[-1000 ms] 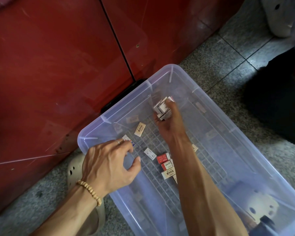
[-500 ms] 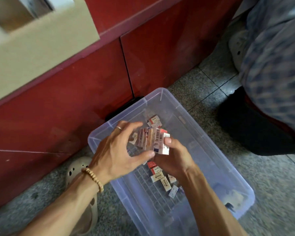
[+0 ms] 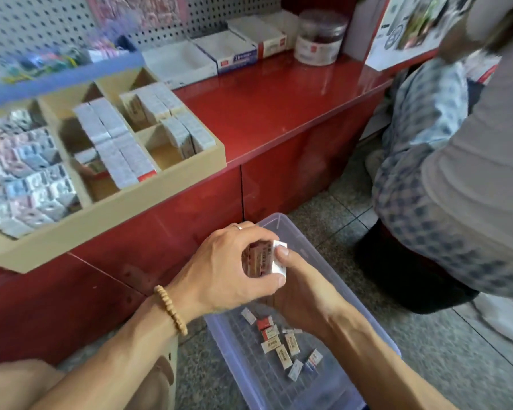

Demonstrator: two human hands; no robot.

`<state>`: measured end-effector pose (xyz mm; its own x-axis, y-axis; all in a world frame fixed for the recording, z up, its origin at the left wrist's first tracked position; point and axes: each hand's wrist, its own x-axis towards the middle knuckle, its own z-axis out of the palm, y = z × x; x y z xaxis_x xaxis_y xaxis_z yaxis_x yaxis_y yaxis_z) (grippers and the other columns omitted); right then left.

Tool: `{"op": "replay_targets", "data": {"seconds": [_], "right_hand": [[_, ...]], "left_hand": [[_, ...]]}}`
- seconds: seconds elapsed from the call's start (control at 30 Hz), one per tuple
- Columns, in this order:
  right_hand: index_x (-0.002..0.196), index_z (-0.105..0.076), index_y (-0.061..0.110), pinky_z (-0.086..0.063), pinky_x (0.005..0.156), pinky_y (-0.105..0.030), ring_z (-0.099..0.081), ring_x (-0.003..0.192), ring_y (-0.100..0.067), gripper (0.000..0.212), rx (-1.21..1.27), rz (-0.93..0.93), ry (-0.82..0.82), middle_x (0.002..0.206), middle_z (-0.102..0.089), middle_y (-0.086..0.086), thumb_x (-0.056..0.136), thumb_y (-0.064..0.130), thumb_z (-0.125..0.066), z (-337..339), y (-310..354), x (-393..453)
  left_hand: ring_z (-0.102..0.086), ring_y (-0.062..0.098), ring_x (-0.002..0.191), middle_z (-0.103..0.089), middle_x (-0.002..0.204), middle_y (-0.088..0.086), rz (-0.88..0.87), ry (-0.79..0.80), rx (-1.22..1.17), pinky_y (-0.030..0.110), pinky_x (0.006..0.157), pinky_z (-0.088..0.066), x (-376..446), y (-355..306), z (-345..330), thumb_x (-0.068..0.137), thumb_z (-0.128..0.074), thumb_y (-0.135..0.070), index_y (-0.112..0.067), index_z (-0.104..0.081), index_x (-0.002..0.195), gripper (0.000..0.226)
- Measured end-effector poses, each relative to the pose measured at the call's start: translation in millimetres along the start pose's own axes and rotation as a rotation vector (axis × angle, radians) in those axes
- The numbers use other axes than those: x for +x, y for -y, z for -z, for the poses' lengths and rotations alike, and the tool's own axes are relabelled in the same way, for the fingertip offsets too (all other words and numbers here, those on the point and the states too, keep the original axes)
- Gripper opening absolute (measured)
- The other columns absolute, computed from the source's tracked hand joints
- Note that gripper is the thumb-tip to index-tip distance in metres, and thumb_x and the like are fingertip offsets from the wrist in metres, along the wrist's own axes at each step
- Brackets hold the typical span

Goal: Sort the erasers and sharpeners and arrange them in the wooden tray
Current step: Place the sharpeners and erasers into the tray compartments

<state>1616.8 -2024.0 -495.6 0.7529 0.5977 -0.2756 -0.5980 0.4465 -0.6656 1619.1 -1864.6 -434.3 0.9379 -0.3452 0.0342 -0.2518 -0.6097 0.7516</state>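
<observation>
Two bare hands meeting above a clear plastic storage bin [image 3: 332,258] on the speckled grey floor [image 3: 444,359]. Left hand [image 3: 219,270], with a silver ring and a beaded wooden bracelet [image 3: 171,309] at the wrist, fingers curled over the top of a small stack of paper-sleeved rectangular erasers [image 3: 259,258], thumb pressed along the lower edge. Right hand [image 3: 305,294] cupped under the same stack, thumb pressing on the white outer eraser; other right fingers hidden beneath. Stack held in the air, above the bin's far end. About ten loose sleeved erasers [image 3: 282,344] scattered on the bin's ribbed bottom, below the wrists. Up left, on a glossy red counter [image 3: 279,108], a divided light wooden tray [image 3: 107,214]: blurred small packets filling the left compartments, rows of white boxed erasers in the middle and right ones. Behind the tray, white cardboard boxes [image 3: 234,48] and a round clear jar [image 3: 320,37]. At right, another person in a checked shirt [image 3: 421,184].
</observation>
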Motion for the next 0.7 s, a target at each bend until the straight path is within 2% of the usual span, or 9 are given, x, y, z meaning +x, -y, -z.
{"op": "replay_targets", "data": {"seconds": [0.07,0.17,0.23,0.3,0.37,0.43,0.5,0.57,0.7], "right_hand": [[0.135,-0.058,0.009,-0.034,0.111,-0.06,-0.05,0.127,-0.035,0.066,-0.055,0.024,-0.056,0.144,-0.046,-0.029,0.084,0.049,-0.072,-10,5,-7],[0.116,-0.073,0.023,-0.053,0.088,-0.044,-0.065,0.105,-0.023,0.041,-0.116,0.048,-0.095,0.124,-0.066,-0.016,0.087,0.049,-0.061,-27,17,-17],[0.12,-0.071,0.016,-0.054,0.072,-0.035,-0.065,0.09,-0.022,0.048,-0.075,0.039,-0.124,0.114,-0.065,-0.012,0.089,0.05,-0.057,-36,25,-22],[0.127,-0.062,0.004,-0.053,0.067,-0.033,-0.064,0.082,-0.022,0.06,-0.029,0.026,-0.16,0.107,-0.064,-0.014,0.092,0.052,-0.053,-41,29,-23],[0.126,-0.063,0.002,-0.05,0.072,-0.036,-0.063,0.081,-0.023,0.056,-0.001,0.033,-0.174,0.103,-0.064,-0.016,0.09,0.044,-0.056,-44,32,-22],[0.11,-0.075,0.008,-0.045,0.084,-0.045,-0.061,0.087,-0.027,0.039,0.013,0.045,-0.162,0.104,-0.063,-0.018,0.08,0.03,-0.063,-46,33,-21],[0.096,-0.08,0.012,-0.045,0.085,-0.044,-0.06,0.089,-0.028,0.03,0.033,0.043,-0.162,0.103,-0.065,-0.018,0.073,0.02,-0.062,-48,33,-19],[0.102,-0.075,0.007,-0.051,0.076,-0.038,-0.062,0.086,-0.026,0.036,0.058,0.02,-0.175,0.102,-0.065,-0.018,0.071,0.018,-0.062,-49,37,-16],[0.127,-0.058,-0.004,-0.056,0.059,-0.031,-0.059,0.086,-0.03,0.06,0.093,-0.022,-0.191,0.107,-0.06,-0.022,0.072,0.019,-0.06,-59,52,-4]], "left_hand": [[-0.062,0.003,0.099,-0.067,0.101,-0.018,0.033,-0.021,-0.086,0.03,0.087,-0.05,-4,-10,6,0.068,-0.075,-0.041,-0.035,-0.068,0.109,0.042],[-0.066,0.004,0.095,-0.071,0.098,-0.016,0.064,-0.031,-0.178,0.028,0.082,-0.053,-6,-21,15,0.068,-0.074,-0.032,-0.034,-0.069,0.109,0.041],[-0.067,0.004,0.093,-0.072,0.095,-0.013,0.082,-0.058,-0.254,0.024,0.08,-0.053,-5,-27,18,0.068,-0.074,-0.024,-0.032,-0.069,0.107,0.041],[-0.068,0.005,0.093,-0.074,0.095,-0.008,0.127,-0.101,-0.362,0.025,0.084,-0.053,-3,-31,20,0.067,-0.075,-0.02,-0.028,-0.069,0.106,0.041],[-0.07,0.012,0.093,-0.075,0.093,-0.003,0.198,-0.15,-0.479,0.031,0.088,-0.055,-3,-34,22,0.065,-0.076,-0.018,-0.025,-0.069,0.106,0.042],[-0.071,0.021,0.094,-0.075,0.094,0.003,0.279,-0.182,-0.609,0.037,0.086,-0.056,-1,-36,24,0.067,-0.08,-0.012,-0.022,-0.069,0.106,0.042],[-0.07,0.026,0.092,-0.074,0.096,0.01,0.346,-0.203,-0.734,0.036,0.08,-0.056,2,-39,26,0.074,-0.078,0.0,-0.016,-0.069,0.107,0.038],[-0.067,0.023,0.086,-0.07,0.094,0.014,0.381,-0.221,-0.819,0.031,0.072,-0.055,4,-43,30,0.079,-0.07,0.007,-0.01,-0.066,0.108,0.033],[-0.065,0.013,0.076,-0.07,0.089,0.007,0.4,-0.312,-0.883,0.025,0.064,-0.052,14,-43,51,0.084,-0.067,0.003,-0.013,-0.066,0.101,0.023]]}}
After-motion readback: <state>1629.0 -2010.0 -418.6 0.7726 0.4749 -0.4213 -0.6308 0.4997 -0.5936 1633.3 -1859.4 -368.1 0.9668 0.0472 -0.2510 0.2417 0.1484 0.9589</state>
